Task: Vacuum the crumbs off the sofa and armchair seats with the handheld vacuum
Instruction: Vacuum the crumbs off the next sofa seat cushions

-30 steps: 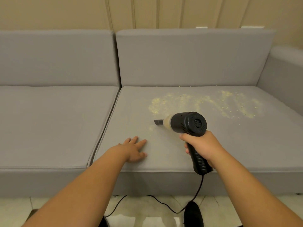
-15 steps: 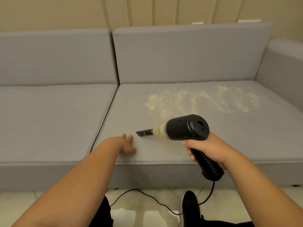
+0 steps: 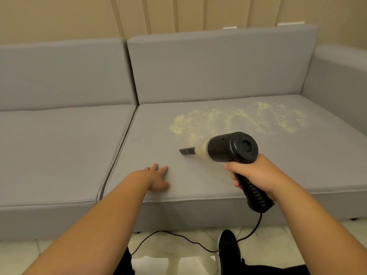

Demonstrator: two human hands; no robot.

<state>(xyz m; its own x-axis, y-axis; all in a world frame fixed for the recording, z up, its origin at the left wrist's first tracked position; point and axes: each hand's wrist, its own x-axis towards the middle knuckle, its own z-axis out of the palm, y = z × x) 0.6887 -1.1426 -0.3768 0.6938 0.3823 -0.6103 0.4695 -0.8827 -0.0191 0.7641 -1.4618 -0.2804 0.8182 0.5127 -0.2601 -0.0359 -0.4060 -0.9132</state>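
Note:
A grey sofa fills the view; its right seat cushion carries a wide patch of pale yellow crumbs toward the back. My right hand grips the ribbed handle of a black handheld vacuum. Its clear dust cup holds crumbs, and its dark nozzle points left, just above the cushion, below the left end of the crumb patch. My left hand rests flat on the same cushion near its front edge, fingers straight, a short way left of the nozzle.
The left seat cushion lies beyond a seam. The sofa's right armrest bounds the crumbed seat. The vacuum's black cord trails over the tiled floor, beside my black shoe. A beige panelled wall stands behind.
The vacuum nozzle swept left and toward the front of the cushion, then came back right toward the crumbs. My left hand stayed flat on the cushion; the camera shifted a little.

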